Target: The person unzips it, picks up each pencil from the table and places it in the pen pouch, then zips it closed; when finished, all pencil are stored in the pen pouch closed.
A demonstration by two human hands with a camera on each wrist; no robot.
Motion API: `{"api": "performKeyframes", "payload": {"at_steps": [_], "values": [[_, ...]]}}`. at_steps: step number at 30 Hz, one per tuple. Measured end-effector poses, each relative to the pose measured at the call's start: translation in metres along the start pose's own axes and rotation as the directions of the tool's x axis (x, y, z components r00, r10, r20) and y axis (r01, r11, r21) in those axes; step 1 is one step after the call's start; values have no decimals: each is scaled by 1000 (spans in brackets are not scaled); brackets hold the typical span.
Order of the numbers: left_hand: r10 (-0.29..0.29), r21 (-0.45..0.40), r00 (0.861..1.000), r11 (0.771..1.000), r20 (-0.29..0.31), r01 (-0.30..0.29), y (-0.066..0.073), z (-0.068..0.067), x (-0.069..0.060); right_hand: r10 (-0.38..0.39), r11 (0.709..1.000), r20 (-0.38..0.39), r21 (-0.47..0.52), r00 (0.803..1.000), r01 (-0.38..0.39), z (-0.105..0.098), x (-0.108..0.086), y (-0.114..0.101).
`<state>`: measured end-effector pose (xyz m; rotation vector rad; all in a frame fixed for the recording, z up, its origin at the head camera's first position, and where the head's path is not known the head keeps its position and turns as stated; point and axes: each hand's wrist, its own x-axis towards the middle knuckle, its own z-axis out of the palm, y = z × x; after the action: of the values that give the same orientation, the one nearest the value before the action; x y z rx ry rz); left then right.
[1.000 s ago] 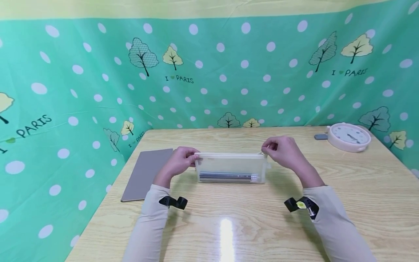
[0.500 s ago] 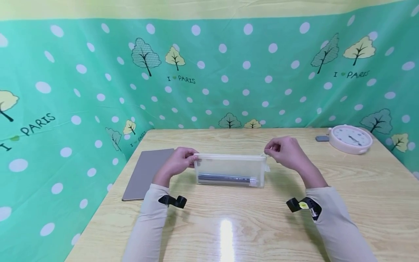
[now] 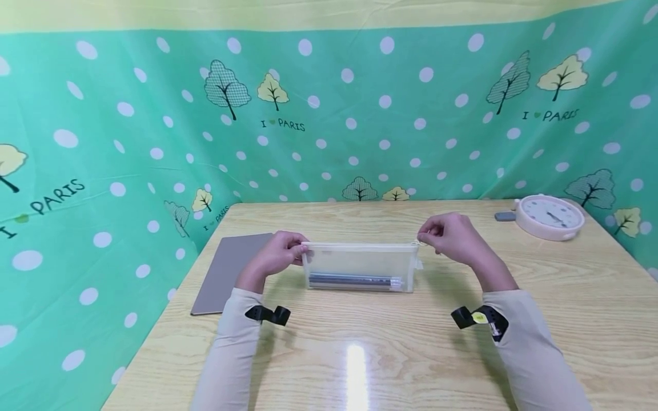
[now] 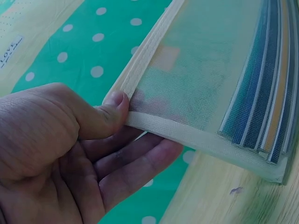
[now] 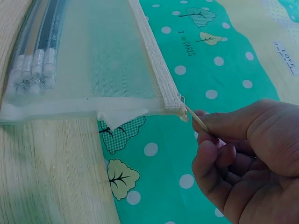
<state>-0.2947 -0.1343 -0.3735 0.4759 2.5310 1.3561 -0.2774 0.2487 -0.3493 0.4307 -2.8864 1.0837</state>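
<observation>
A see-through mesh pencil case (image 3: pixel 360 260) with a cream zipper edge stands upright at the middle of the table. Several pencils (image 3: pixel 354 281) lie along its bottom, their white eraser ends toward the right in the right wrist view (image 5: pixel 35 70). My left hand (image 3: pixel 280 253) pinches the case's upper left corner between thumb and fingers. At the opposite top corner, my right hand (image 3: pixel 449 237) pinches the zipper's cream pull cord (image 5: pixel 196 116) between thumb and forefinger. The slider (image 5: pixel 182 101) sits at the right end of the zipper, and the zipper looks closed.
On the table's left lies a flat grey notebook (image 3: pixel 228 273), partly behind my left hand. A round pink-rimmed clock (image 3: pixel 549 217) sits at the back right, with a small grey object (image 3: pixel 505 216) beside it. A green dotted curtain (image 3: pixel 329 114) hangs behind the table (image 3: pixel 401 354).
My right hand has shifted slightly to the right, drawing the pull cord out from the case's corner. The left hand and the case's left end have moved slightly left.
</observation>
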Motion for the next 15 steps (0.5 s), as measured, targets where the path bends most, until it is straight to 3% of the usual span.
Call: {"api": "performKeyframes", "payload": {"at_steps": [4,8,15], "values": [[1,20,1000,1000,22,-2,1,-2,-2,2,1000,65,13,998,-3,-2,-1,-2],[-2,4,994,1000,110,2,0,0,-3,-1,999,178,37,984,-6,-6,-3,0],[-56,26,963,998,263,51,-1,5,-5,-13,999,383,42,924,-3,-4,-5,6]]}}
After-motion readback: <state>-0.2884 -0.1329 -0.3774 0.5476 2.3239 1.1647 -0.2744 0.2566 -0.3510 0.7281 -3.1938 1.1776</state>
